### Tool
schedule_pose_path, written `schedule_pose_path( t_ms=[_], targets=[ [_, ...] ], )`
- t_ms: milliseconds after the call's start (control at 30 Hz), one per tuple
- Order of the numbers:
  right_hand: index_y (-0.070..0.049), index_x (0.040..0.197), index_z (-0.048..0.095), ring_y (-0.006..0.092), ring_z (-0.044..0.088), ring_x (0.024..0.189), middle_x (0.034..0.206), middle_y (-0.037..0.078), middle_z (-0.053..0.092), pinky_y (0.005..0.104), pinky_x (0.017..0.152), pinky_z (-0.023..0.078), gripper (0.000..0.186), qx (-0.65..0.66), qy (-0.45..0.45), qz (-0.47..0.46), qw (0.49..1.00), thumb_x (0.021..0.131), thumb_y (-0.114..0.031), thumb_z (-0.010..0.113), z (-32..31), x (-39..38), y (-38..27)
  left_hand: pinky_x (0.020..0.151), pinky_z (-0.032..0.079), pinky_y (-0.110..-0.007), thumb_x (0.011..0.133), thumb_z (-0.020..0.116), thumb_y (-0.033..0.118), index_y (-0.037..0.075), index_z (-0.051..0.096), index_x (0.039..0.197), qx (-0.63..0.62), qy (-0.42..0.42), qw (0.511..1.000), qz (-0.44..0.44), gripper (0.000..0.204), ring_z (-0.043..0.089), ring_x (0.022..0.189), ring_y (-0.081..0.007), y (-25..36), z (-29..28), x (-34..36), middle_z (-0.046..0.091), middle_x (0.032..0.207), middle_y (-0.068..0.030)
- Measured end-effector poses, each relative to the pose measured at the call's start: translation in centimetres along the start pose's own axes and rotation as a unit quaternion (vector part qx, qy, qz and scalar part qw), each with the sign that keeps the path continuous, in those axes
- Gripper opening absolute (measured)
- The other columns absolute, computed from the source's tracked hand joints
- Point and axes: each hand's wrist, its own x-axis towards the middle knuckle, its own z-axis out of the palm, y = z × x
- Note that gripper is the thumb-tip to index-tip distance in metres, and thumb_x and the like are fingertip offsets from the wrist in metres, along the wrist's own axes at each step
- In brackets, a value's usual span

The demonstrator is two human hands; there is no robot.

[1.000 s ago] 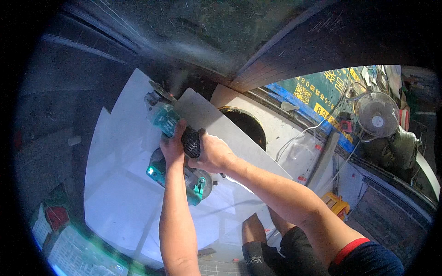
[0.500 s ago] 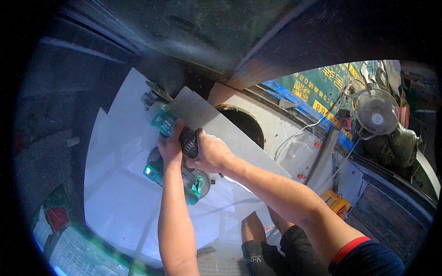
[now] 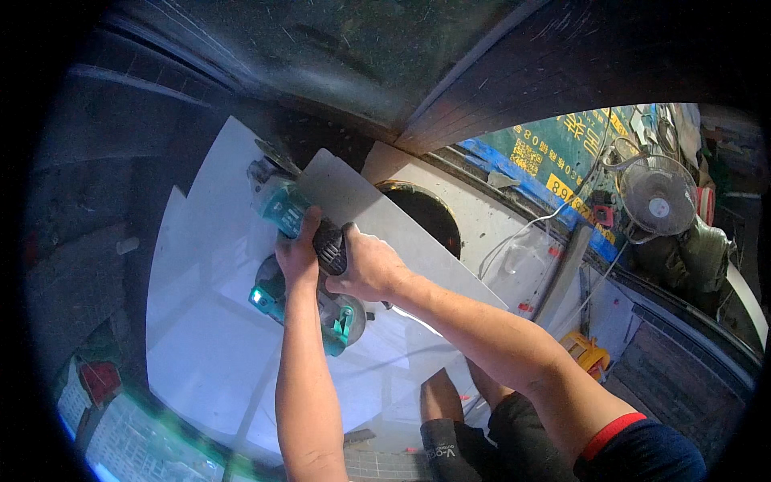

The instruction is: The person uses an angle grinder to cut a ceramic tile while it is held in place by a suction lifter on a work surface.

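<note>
A teal and black angle grinder (image 3: 283, 207) is gripped by both my hands above a white sheet (image 3: 193, 337). My left hand (image 3: 299, 255) wraps its body, and my right hand (image 3: 371, 265) closes round the dark rear handle. The thin disc (image 3: 275, 157) at the grinder's far end stands beside the upper left corner of a pale slab (image 3: 381, 205). Whether the disc touches the slab's edge cannot be made out. Under my wrists sits another teal and black tool (image 3: 341, 328) with a small lit spot, partly hidden by my left forearm.
A round dark opening (image 3: 426, 217) lies behind the slab. To the right are a wire-guarded fan (image 3: 657, 197), a white cable (image 3: 514, 234), a grey bar (image 3: 564, 269) and a yellow object (image 3: 586, 353). A dark panel (image 3: 321, 56) rises at the far side.
The pale dust cloud near the disc has thinned to scattered specks. My hands and the grinder hold almost the same place.
</note>
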Motion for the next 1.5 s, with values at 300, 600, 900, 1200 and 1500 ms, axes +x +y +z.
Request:
schedule_pose_path(
  t_ms=[300,600,900,1200,1500],
  targets=[
    [0.007,0.107,0.045,0.045,0.062,0.091,0.092,0.03,0.063,0.0476,0.081,0.051,0.066,-0.007,0.02,-0.01,1.0,0.063,-0.03,0.077,0.6,0.2,0.4,0.08,0.048,-0.031,0.079,0.078,0.024,-0.002,0.064,0.109,-0.023,0.018,1.0,-0.01,0.042,0.06,0.088,-0.0169,-0.4,0.1,0.2,0.066,0.101,-0.0064],
    [0.007,0.106,0.047,0.0457,0.062,0.09,0.092,0.029,0.063,0.0485,0.08,0.05,0.065,-0.014,0.041,-0.034,0.998,0.063,-0.032,0.077,1.2,0.8,0.8,0.08,0.047,-0.03,0.077,0.079,0.024,-0.002,0.063,0.11,-0.02,0.015,1.0,-0.013,0.044,0.058,0.087,-0.017,-0.1,-0.1,0.6,0.063,0.101,-0.0064],
    [0.004,0.113,0.045,0.0445,0.061,0.096,0.098,0.028,0.061,0.0487,0.083,0.049,0.07,0.002,0.029,-0.018,0.999,0.064,-0.032,0.079,0.6,0.4,0.1,0.079,0.047,-0.03,0.077,0.079,0.027,0.0,0.062,0.11,-0.024,-0.015,1.0,-0.003,0.045,0.058,0.085,-0.0161,0.9,0.1,0.4,0.063,0.097,-0.0043],
    [0.0,0.131,0.033,0.0438,0.061,0.095,0.111,0.027,0.056,0.0481,0.076,0.052,0.08,-0.113,0.143,-0.106,0.978,0.071,-0.034,0.075,-2.0,-0.7,-2.5,0.083,0.049,-0.036,0.077,0.079,0.039,-0.002,0.058,0.114,0.135,0.011,0.988,0.077,0.058,0.064,0.091,-0.0241,6.4,3.3,-3.0,0.067,0.102,-0.0184],
    [-0.002,0.13,0.041,0.0331,0.06,0.095,0.103,0.021,0.057,0.043,0.084,0.048,0.078,-0.087,0.053,-0.175,0.979,0.061,-0.015,0.075,-11.3,-5.5,-7.9,0.089,0.047,-0.031,0.094,0.063,0.036,0.001,0.047,0.132,-0.304,-0.133,0.943,0.002,0.054,0.057,0.102,-0.0159,10.5,4.5,-10.7,0.058,0.116,-0.0079]
  ],
)
